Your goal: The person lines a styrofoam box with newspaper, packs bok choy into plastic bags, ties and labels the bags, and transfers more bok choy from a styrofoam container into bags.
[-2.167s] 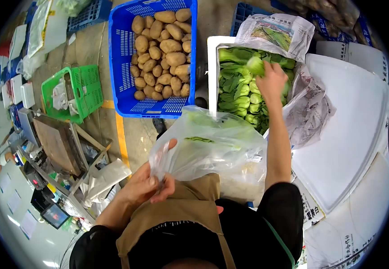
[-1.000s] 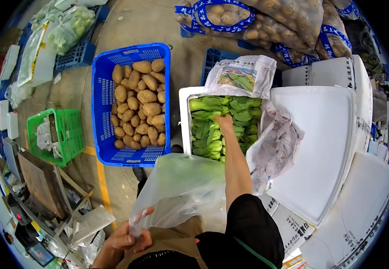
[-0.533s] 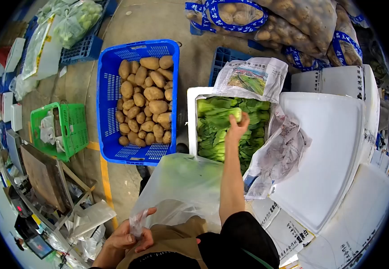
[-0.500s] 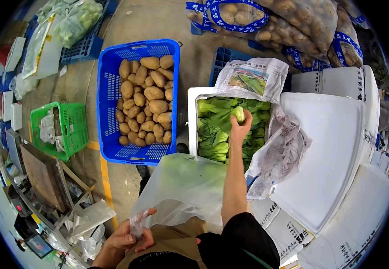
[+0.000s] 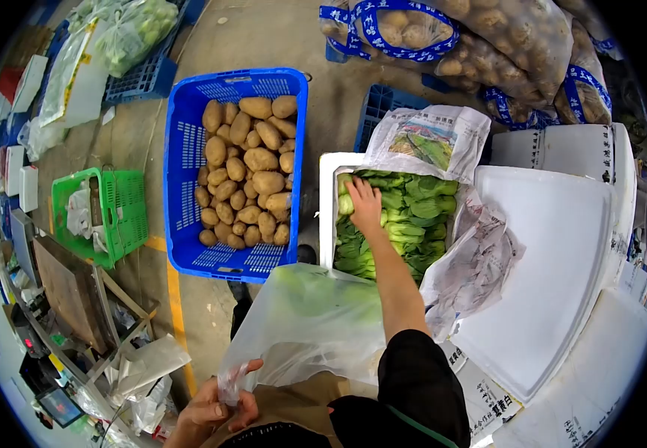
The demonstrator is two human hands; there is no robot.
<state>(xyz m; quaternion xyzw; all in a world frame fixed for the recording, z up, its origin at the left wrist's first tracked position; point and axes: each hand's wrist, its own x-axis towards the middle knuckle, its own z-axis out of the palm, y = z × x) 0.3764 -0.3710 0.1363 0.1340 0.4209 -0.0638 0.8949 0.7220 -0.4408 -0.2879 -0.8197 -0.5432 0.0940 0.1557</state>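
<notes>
A white foam box (image 5: 328,216) holds rows of leafy green bok choy (image 5: 413,216). My right hand (image 5: 364,201) reaches into its upper left part, fingers spread over the vegetables; whether a stalk is under the palm is hidden. Low in the view, my left hand (image 5: 223,407) grips the gathered edge of a clear plastic bag (image 5: 308,328). Green shows through the bag's upper part, which lies against the box's near edge. Printed paper (image 5: 432,142) is folded back over the box's far edge, and crumpled paper (image 5: 480,254) hangs over its right side.
Left of the box stands a blue crate (image 5: 175,172) of potatoes. Further left are a green basket (image 5: 126,213) and a cluttered rack. A white foam lid (image 5: 540,276) lies at the right, beside foam boxes. Net sacks of potatoes (image 5: 517,45) are piled at the back.
My right hand has moved left across the box; the pale stalk that it held is no longer visible in its fingers. My left hand keeps its grip on the bag.
</notes>
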